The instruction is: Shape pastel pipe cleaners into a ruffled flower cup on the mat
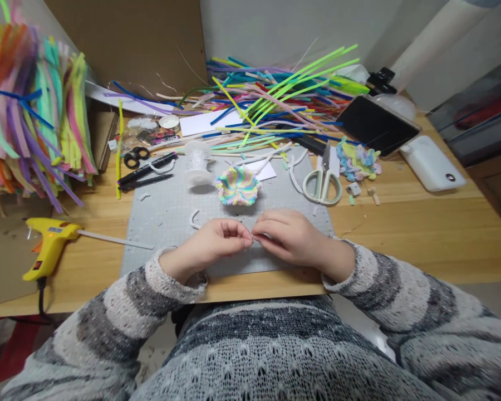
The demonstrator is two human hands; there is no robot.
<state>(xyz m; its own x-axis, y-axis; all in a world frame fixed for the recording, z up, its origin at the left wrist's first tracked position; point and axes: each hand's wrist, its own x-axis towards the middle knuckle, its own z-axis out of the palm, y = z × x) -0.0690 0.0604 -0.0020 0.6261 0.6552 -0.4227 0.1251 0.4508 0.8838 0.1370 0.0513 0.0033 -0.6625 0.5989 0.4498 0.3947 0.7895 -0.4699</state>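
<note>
Both hands meet fingertip to fingertip above the near part of the grey cutting mat (pixel 167 223). My left hand (pixel 221 240) is closed in a pinch, thumb against forefinger. My right hand (pixel 290 236) pinches from the other side, its fingertips touching or almost touching those of the left. Whatever lies between the fingertips is too small to make out. Just beyond the hands sits a ruffled pastel piece (pixel 237 186) in yellow, pink and blue. A spool of clear thread (pixel 197 164) stands to its left, and a short white bent strip (pixel 194 219) lies near my left hand.
Pale-handled scissors (pixel 322 186) lie right of the ruffled piece. A yellow glue gun (pixel 52 245) rests at the left, its stick pointing toward the mat. Loose pipe cleaners (pixel 275 100) cover the back; a phone (pixel 378 125) leans at back right, near a white case (pixel 433 164).
</note>
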